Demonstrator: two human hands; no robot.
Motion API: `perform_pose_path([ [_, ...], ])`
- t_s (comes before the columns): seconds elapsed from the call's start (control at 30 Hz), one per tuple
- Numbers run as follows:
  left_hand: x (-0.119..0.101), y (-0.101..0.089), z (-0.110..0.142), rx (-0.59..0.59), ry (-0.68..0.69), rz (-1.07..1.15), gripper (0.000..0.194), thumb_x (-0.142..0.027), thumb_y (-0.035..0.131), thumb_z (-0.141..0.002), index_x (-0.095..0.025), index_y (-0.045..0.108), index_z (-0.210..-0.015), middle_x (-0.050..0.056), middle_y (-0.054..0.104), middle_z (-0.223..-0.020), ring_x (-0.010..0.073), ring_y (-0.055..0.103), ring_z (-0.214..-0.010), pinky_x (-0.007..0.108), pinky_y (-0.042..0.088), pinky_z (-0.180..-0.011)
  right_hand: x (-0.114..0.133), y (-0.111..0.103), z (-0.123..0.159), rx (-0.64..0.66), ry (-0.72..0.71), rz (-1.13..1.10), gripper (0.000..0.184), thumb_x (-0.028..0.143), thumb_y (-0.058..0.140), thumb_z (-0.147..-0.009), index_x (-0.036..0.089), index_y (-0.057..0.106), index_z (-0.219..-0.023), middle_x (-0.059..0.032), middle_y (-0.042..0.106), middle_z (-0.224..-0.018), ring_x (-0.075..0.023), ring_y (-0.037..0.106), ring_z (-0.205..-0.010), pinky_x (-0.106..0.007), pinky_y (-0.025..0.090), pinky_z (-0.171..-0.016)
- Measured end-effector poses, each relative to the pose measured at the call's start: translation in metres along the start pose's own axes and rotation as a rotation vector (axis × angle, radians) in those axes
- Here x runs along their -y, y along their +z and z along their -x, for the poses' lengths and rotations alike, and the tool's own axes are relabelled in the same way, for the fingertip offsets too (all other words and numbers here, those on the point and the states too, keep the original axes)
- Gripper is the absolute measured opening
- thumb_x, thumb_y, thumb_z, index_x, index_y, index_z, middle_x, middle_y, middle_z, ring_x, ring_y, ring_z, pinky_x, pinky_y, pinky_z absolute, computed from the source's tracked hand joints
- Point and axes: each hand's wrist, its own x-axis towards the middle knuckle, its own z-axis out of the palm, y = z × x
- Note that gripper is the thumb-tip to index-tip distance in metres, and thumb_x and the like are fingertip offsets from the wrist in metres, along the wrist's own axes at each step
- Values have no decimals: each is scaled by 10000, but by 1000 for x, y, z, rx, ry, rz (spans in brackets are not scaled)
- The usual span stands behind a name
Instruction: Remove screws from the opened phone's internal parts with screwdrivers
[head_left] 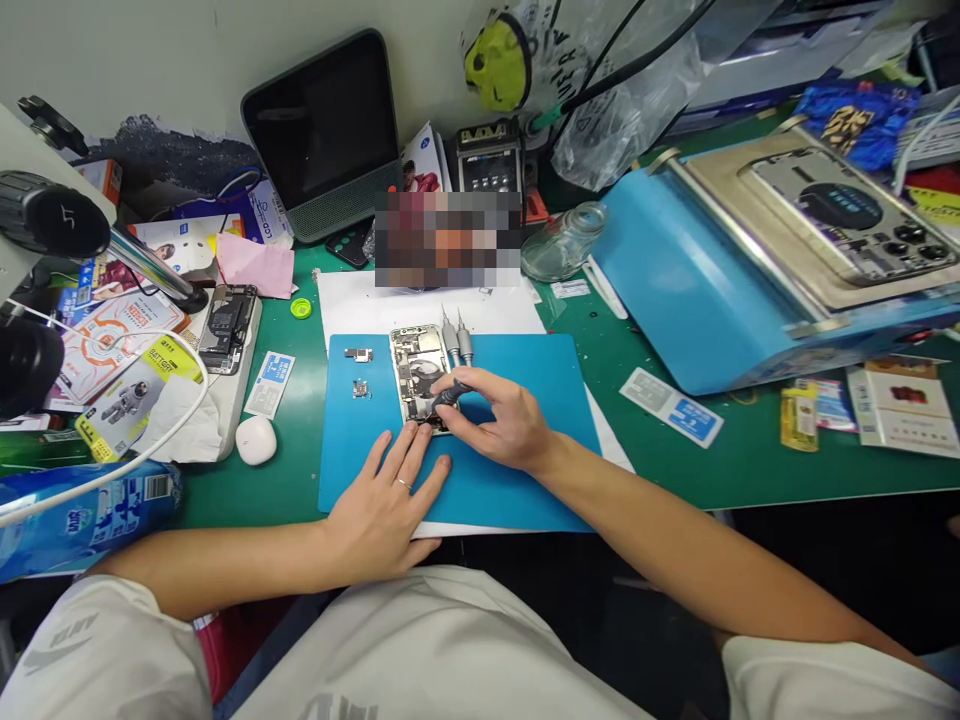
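Phone (420, 358) lies opened on the blue mat (540, 375), right hand (510, 422) pinching a dark tool (451, 394), left hand (381, 512) spread.

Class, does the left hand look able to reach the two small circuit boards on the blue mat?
Probably yes: only bare blue mat shows between the left hand and the small circuit boards, though its fingertips would have to leave the opened phone.
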Motion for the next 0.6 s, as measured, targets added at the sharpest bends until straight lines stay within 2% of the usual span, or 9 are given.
perform_pose_path([
  [0.1, 0, -1, 0, 3, -2, -2, 945, -608, 599, -946, -71, 220, -1626, 324, 55, -1697, 480, 113, -1587, 588, 88, -1257, -1, 0, -2, -12, -78, 20, 625, 128, 661, -942, 284, 384, -1481, -46, 764, -1019, -187, 769, -814, -332, 695, -713],
  [0.27, -1, -2, 0, 11, -9, -9, 942, -612, 602, -941, -72, 230, -1616, 333, 75, -1692, 480, 112, -1588, 592, 104, -1255, -2, 1, -3, -9, -125, 72, 629, 151, 677, -946, 285, 381, -1485, -47, 768, -1012, -185, 761, -763, -349, 693, -710],
  [0.4, -1, -2, 0, -6, -8, -22, 949, -616, 613, -933, -69, 239, -1614, 331, 70, -1693, 473, 105, -1591, 586, 92, -1258, -3, 1, -3, -13, -205, 115, 666, 134, 702, -925, 254, 376, -1493, -64, 766, -973, -206, 765, -817, -348, 685, -682],
  [0.6, -1, 0, 0, 1, -7, -28, 956, -615, 587, -946, -64, 207, -1628, 326, 86, -1694, 470, 114, -1591, 584, 93, -1259, -3, -1, -1, 11, -170, 108, 656, 100, 660, -909, 269, 387, -1481, -76, 775, -1047, -222, 767, -893, -375, 685, -735],
])
